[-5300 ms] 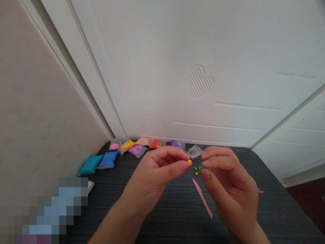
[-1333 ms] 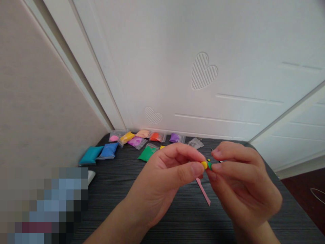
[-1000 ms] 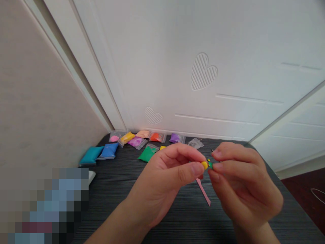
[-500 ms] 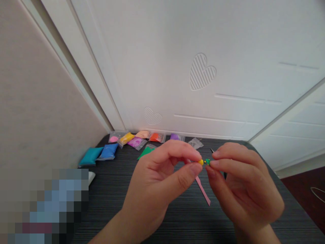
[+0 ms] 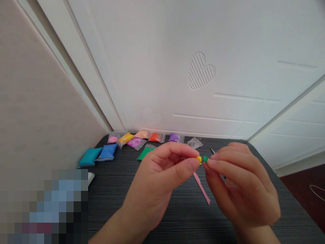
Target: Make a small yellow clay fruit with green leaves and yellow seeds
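Lying at far L, the teal pkt (image 5: 90, 157) sits beside the blue pkt (image 5: 108, 152); then, along the back edge of the dark table (image 5: 114, 189), come pink (image 5: 113, 139), yellow (image 5: 126, 138), magenta (image 5: 135, 143), peach (image 5: 141, 134) & orange (image 5: 153, 137) pkts. Green pkt (image 5: 144, 153) shows partly, L hand in front; vs. 5 s ago, when the hand hides it, that's new. L hand (image 5: 162, 179) has thumb & index pinching the yellow piece (image 5: 199, 159), held up over the table. Violet pkt (image 5: 174, 137) & greyish bag (image 5: 194, 143) lie behind. Pink tool (image 5: 202, 188) is below, upper part now covered by L hand; whole length visible 5 s ago. Green piece (image 5: 205, 159) is just R of the yellow one, narrow gap btwn; approx. touching 1 s ago, well apart 5 s ago. A thin metal tip (image 5: 212, 150) pokes out by R hand (image 5: 243, 186), its thumb & fingers pinching the green piece.
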Tool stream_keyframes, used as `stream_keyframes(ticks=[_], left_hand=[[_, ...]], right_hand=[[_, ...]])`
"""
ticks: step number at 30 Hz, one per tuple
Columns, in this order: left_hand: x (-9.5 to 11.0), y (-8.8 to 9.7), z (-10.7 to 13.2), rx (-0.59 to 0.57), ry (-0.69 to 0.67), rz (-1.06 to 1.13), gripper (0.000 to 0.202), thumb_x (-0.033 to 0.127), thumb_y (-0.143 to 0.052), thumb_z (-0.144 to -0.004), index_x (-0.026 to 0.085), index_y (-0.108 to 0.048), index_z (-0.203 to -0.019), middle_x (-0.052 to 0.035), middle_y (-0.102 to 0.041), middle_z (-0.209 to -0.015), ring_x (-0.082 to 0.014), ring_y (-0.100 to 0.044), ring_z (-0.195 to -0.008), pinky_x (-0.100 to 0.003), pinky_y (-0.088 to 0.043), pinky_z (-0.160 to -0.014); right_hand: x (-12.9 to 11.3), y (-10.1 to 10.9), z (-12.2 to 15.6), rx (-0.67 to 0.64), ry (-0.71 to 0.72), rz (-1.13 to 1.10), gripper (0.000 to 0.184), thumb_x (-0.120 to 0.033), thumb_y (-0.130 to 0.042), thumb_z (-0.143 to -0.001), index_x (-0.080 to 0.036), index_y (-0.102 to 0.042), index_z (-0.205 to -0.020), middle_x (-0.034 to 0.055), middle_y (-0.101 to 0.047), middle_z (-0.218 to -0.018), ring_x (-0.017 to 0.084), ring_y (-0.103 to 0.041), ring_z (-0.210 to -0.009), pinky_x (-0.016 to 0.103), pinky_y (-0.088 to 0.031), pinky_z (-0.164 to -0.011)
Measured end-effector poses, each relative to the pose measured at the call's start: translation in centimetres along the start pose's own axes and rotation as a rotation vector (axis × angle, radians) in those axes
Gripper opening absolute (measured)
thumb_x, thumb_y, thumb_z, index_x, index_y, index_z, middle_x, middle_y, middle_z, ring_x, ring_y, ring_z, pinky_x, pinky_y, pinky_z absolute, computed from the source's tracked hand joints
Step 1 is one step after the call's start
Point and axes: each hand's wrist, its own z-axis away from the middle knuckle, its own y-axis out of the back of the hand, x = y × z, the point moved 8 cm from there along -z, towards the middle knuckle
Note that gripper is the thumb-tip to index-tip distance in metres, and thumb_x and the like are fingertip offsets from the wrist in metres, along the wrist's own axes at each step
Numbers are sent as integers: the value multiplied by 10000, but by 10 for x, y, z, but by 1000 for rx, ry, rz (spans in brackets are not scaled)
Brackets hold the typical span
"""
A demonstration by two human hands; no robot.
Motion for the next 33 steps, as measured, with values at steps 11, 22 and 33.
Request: stream_keyframes(ticks=[11,22,33], left_hand=[[-2,2,-2,23,3,-18,97,155,-659,-713,224,-683,-777,13,-643,-786,-88,-552,-748,-179,-446,-694],[-4,-4,-2,-42,15,30,96,143,-642,-730,218,-670,-783,20,-637,-789,-78,-542,-748,-179,-435,-702],[-1,0,-8,-18,-15,1,81,144,-655,-707,199,-670,-764,9,-634,-768,-95,-552,-723,-215,-440,-701]], right_hand=[[5,-4,1,-7,-90,-67,303,-33,-648,-640,-153,-615,-916,49,-623,-847,169,-575,-766,355,-498,-641],[15,-3,3,83,-256,-210,260,-43,-617,-686,-195,-623,-897,21,-617,-818,154,-579,-755,317,-480,-635],[35,-12,8,1,-438,-335,280,-116,-620,-717,-222,-605,-975,27,-587,-870,167,-552,-828,343,-463,-724]])
